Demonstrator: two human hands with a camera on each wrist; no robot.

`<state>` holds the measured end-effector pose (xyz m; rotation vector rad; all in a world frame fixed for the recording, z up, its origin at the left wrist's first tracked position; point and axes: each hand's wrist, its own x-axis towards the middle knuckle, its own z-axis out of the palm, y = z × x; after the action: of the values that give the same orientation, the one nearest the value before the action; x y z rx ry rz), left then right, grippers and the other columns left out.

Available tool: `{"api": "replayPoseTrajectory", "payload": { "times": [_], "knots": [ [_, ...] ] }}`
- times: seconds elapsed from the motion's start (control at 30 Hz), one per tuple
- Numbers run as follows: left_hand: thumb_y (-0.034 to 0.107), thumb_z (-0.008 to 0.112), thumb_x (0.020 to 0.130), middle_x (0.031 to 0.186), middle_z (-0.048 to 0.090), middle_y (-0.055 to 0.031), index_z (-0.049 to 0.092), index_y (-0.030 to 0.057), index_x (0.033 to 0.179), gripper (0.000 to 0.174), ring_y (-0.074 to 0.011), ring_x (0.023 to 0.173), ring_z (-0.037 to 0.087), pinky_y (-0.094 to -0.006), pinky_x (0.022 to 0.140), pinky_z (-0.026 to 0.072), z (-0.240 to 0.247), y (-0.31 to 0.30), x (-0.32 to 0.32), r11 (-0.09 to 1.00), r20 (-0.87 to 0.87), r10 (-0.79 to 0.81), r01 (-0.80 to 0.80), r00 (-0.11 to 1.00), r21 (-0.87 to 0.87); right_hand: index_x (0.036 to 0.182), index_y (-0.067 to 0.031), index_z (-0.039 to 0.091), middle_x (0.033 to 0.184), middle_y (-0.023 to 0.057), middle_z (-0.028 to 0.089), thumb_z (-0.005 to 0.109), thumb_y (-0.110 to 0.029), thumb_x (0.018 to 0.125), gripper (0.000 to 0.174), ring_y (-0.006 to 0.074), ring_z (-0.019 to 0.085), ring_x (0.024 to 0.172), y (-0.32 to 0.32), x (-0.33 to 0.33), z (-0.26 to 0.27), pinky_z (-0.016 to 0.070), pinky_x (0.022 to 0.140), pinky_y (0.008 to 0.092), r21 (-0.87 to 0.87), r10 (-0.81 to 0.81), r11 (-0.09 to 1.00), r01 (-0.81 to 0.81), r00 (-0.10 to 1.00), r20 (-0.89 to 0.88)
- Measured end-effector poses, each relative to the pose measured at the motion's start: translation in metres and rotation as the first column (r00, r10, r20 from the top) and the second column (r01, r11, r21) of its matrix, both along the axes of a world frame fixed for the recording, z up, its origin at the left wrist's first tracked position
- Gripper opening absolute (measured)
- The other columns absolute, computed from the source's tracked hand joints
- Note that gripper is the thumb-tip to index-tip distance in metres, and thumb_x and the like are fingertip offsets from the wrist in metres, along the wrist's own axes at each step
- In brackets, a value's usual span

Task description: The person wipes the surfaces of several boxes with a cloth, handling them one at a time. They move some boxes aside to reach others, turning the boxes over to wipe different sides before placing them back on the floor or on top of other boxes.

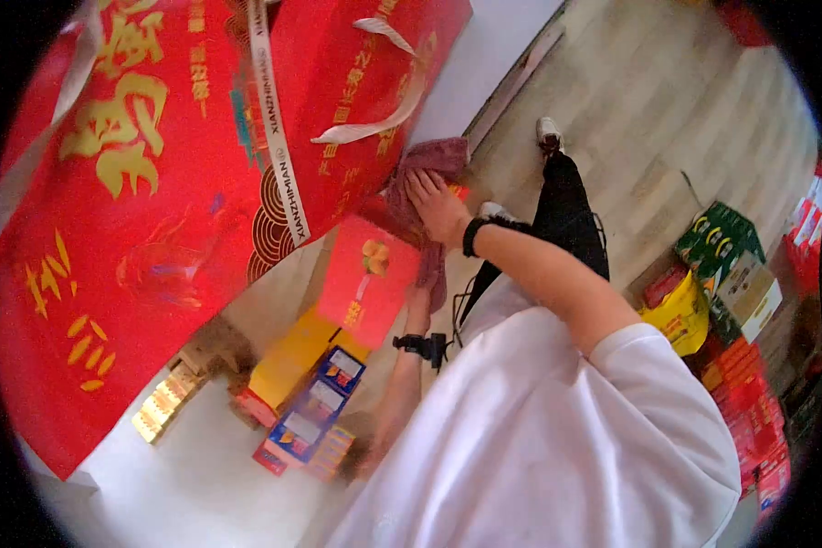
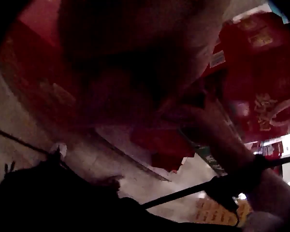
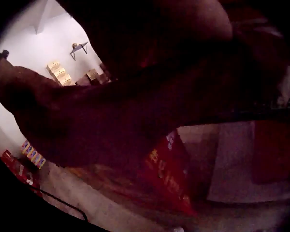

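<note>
A purple-red cloth [image 1: 434, 155] stretches between both hands beside a large red gift bag. On its upper part lies my right hand [image 1: 438, 208], fingers over the fabric and gripping it. Lower down, my left hand [image 1: 417, 306] grips the cloth's other end, its fingers partly hidden by the fabric. Seen from the right wrist, the dark cloth [image 3: 101, 121] spans from the left hand [image 3: 34, 92] across the view. In the dim left wrist view, my right hand [image 2: 210, 118] holds the cloth's edge. A red box [image 1: 370, 279] with a yellow fruit picture stands right by the left hand.
Large red bags [image 1: 155, 183] with gold characters and white handles fill the left. Yellow and blue boxes [image 1: 315, 402] stack below the red box. On the wooden floor [image 1: 667, 100] at right are a green box [image 1: 717, 237], a yellow bag [image 1: 680, 315] and several red packages.
</note>
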<state>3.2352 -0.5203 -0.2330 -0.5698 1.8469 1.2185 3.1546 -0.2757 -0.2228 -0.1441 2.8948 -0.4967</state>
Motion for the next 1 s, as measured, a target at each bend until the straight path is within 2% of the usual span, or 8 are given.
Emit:
{"api": "replayPoseTrajectory", "payload": {
  "times": [0.13,0.2,0.27,0.37,0.5,0.6,0.73,1.0],
  "knots": [
    [0.02,0.06,0.092,0.097,0.062,-0.0025,0.06,0.0013,0.116,0.03,-0.0125,0.081,0.056,-0.0289,0.071,0.0459,0.044,0.071,-0.033,0.995,-0.015,-0.026,0.025,1.0,-0.1,0.152,-0.0078,0.021,0.158,0.009,0.022,0.054,-0.025,0.088,0.073,0.0236,0.026,0.144,0.042,0.006,-0.012,0.0173,0.119,0.0414,-0.085,0.148,0.985,-0.149,0.989,-0.008],
    [0.023,0.063,0.091,0.093,0.062,-0.0035,0.061,0.0,0.111,0.03,-0.0133,0.083,0.056,-0.0279,0.073,0.045,0.048,0.112,-0.055,0.994,-0.295,0.102,-0.088,0.95,0.061,0.152,-0.0104,0.021,0.157,0.0062,0.024,0.054,-0.025,0.089,0.073,0.0217,0.027,0.143,0.061,0.01,-0.02,0.0179,0.118,0.0414,-0.088,0.13,0.987,-0.133,0.991,-0.045],
    [0.024,0.066,0.09,0.086,0.062,-0.0033,0.058,0.0011,0.107,0.03,-0.0152,0.08,0.056,-0.0287,0.072,0.0483,0.071,0.168,-0.083,0.991,-0.418,-0.063,0.006,0.906,-0.135,0.153,-0.013,0.021,0.157,0.0034,0.025,0.054,-0.025,0.089,0.073,0.0197,0.028,0.142,0.085,0.011,-0.025,0.0184,0.118,0.0414,-0.088,0.106,0.99,-0.113,0.991,-0.078],
    [0.026,0.065,0.092,0.094,0.062,-0.0053,0.061,-0.0029,0.102,0.031,-0.013,0.083,0.055,-0.0299,0.076,0.0451,0.063,0.231,-0.122,0.945,-0.626,-0.325,0.225,0.709,-0.236,0.151,-0.0136,0.027,0.155,0.0041,0.03,0.058,-0.029,0.086,0.073,0.0204,0.031,0.14,0.14,0.006,-0.021,0.0177,0.118,0.0437,-0.097,-0.087,0.993,0.074,0.987,-0.135],
    [0.018,0.071,0.088,0.088,0.063,-0.0059,0.058,-0.0042,0.097,0.027,-0.012,0.077,0.055,-0.0282,0.07,0.0461,0.052,0.335,-0.153,0.975,-0.749,-0.193,0.212,0.634,-0.071,0.148,-0.0141,0.033,0.152,0.0051,0.035,0.059,-0.03,0.085,0.07,0.0227,0.034,0.138,0.238,-0.014,-0.009,0.0197,0.116,0.0459,-0.011,-0.3,0.953,0.302,0.941,-0.155],
    [0.011,0.073,0.083,0.081,0.065,-0.0065,0.059,-0.0019,0.095,0.023,-0.0117,0.072,0.058,-0.0287,0.063,0.0467,0.069,0.406,-0.166,0.955,-0.668,-0.207,0.297,0.715,0.021,0.144,-0.0144,0.039,0.149,0.006,0.04,0.059,-0.025,0.085,0.064,0.0238,0.038,0.135,0.31,-0.033,-0.013,0.0241,0.115,0.046,-0.002,-0.472,0.872,0.489,0.84,-0.269],
    [0.012,0.073,0.083,0.075,0.064,-0.0059,0.059,-0.0023,0.096,0.024,-0.0099,0.067,0.058,-0.0279,0.06,0.0459,0.065,0.452,-0.166,0.899,-0.625,-0.359,0.437,0.693,-0.032,0.147,-0.0119,0.034,0.148,0.009,0.039,0.057,-0.014,0.085,0.066,0.028,0.041,0.133,0.356,-0.053,-0.033,0.0238,0.114,0.0479,-0.043,-0.372,0.92,0.39,0.831,-0.414],
    [0.017,0.068,0.084,0.09,0.069,-0.0201,0.063,-0.0026,0.101,0.026,-0.0262,0.081,0.067,-0.0369,0.072,0.0488,0.04,0.393,-0.123,0.718,-0.427,-0.691,0.626,0.583,-0.305,0.141,0.0012,0.037,0.143,0.0211,0.039,0.043,-0.014,0.089,0.055,0.0353,0.03,0.14,0.313,-0.055,-0.03,0.014,0.118,0.0514,0.015,-0.407,0.897,0.443,0.836,-0.37]
  ]
}}
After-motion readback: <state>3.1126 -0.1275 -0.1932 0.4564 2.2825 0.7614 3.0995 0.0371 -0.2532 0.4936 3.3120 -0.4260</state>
